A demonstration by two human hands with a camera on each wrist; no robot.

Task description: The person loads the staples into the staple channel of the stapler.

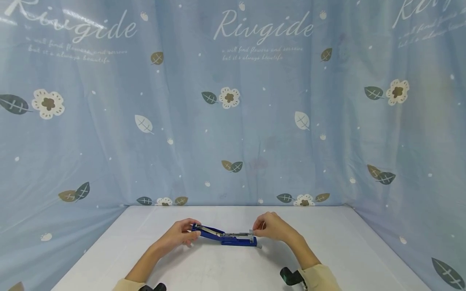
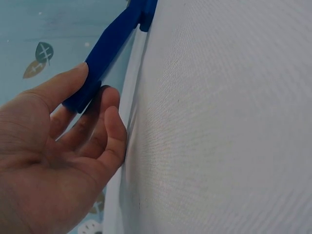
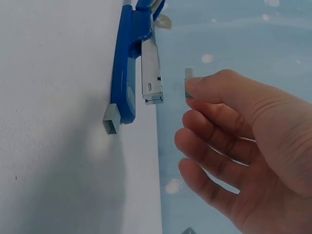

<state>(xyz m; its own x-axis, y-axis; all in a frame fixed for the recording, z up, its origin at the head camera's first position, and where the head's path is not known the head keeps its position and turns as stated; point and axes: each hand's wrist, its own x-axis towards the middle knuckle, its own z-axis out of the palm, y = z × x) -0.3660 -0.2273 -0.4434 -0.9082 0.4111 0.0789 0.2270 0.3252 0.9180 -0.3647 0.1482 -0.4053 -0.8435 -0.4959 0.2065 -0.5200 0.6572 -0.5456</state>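
A blue stapler (image 1: 238,241) lies on the table, its top cover (image 1: 209,232) swung far back to the left. My left hand (image 1: 179,233) holds the end of that cover between thumb and fingers, the thumb (image 2: 73,80) along one side. Between my right thumb and index finger I pinch a small grey strip of staples (image 3: 188,78). The right hand (image 1: 275,227) hovers just beyond the front end of the silver magazine (image 3: 151,70), apart from it. A short grey piece with a hollow, squared end (image 3: 111,119) sits at the tip of the stapler's base.
A white cloth covers the table (image 1: 218,268). Behind it and at both sides hangs a blue curtain (image 1: 269,141) with leaf and flower prints. Black wrist devices (image 1: 291,277) show near the sleeves.
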